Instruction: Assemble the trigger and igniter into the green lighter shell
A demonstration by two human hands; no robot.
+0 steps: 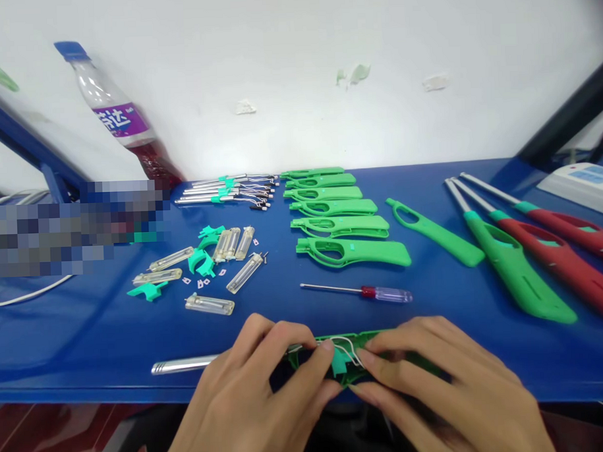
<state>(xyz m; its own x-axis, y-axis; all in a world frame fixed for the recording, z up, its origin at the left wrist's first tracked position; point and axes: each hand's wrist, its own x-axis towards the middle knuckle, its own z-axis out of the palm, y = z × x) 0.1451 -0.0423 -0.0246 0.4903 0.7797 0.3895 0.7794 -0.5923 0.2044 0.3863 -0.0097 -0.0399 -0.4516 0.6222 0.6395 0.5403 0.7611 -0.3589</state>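
Observation:
At the table's front edge, my left hand point(257, 386) is closed round an opened green lighter casing point(372, 335). A silver metal tube point(185, 366) sticks out of it to the left. Inside the casing lie a teal trigger point(338, 363) and looped white wires point(346, 343). My right hand point(450, 379) grips the casing's right part, its fingertips pressed at the wires. My fingers hide much of the casing's inside. Beyond my hands lies a screwdriver point(383, 294) with a clear purple handle.
Several green casing halves point(356, 252) lie in a column, with a separate one point(437, 234) beside them. Whole lighters point(520, 264) lie right. Left are clear fuel tanks point(210, 304), teal triggers point(202, 261) and wired metal tubes point(206, 199). A bottle point(114, 114) leans at the wall.

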